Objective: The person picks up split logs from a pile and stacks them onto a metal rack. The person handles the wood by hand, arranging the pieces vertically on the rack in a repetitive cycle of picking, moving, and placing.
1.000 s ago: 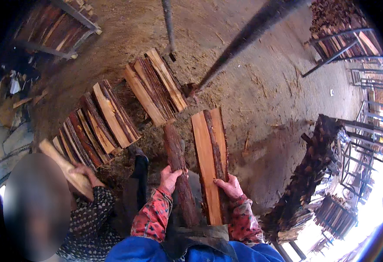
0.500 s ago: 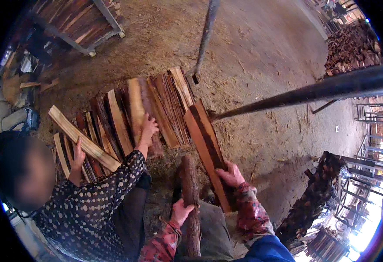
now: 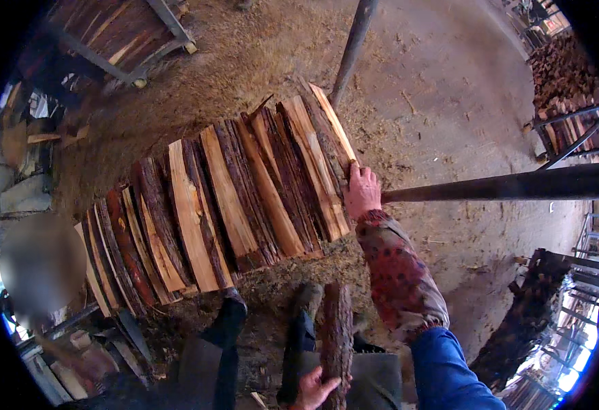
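I saw both hands bare, no gloves. Right hand (image 3: pixel 361 191) came out of a long sleeve (image 3: pixel 396 273) in a busy red, dark and grey pattern, soft-looking fabric, loose and creased along the forearm, cuff snug at the wrist. Over the sleeve near the upper arm there was a plain bright blue layer (image 3: pixel 450 372), smooth cloth, no print that I could make out. Left hand (image 3: pixel 315 391) showed only fingers and part of the palm at the bottom edge; its sleeve was out of view. Lower down I noted grey trousers (image 3: pixel 381 379) and dark shoes (image 3: pixel 304 301); detail there was too blurred.
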Available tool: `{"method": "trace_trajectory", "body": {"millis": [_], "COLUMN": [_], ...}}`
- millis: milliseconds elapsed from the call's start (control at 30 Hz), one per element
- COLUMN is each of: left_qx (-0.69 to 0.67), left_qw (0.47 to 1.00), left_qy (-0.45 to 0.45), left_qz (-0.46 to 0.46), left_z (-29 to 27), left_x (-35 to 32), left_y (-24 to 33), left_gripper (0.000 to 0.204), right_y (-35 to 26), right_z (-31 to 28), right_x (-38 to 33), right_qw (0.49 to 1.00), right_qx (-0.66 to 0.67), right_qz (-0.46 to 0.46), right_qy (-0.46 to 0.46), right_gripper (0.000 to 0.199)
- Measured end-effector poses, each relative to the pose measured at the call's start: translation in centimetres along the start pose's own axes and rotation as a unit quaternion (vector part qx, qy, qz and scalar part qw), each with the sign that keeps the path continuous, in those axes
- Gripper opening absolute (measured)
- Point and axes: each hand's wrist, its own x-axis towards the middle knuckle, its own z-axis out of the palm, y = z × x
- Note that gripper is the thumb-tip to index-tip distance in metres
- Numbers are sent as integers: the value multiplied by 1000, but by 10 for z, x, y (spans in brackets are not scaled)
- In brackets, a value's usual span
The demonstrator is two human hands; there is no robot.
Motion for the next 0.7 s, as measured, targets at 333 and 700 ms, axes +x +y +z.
{"method": "trace_trajectory", "body": {"millis": [333,700], "left_qx": [-13,122], "left_qw": [1000,990], "left_qy": [10,47], "left_qz": [6,62], "left_z": [-2,-6], "left_x": [9,12], "left_y": [-21,-32], "left_gripper": [18,19], "right_y": [22,46], "right_z": [89,100], "right_x": [-11,-75], "right_qw": [994,1000], "right_qx": [-32,-10], "right_qz": [25,-10], "right_qy": [-104,-24], "right_gripper": [79,79]}}
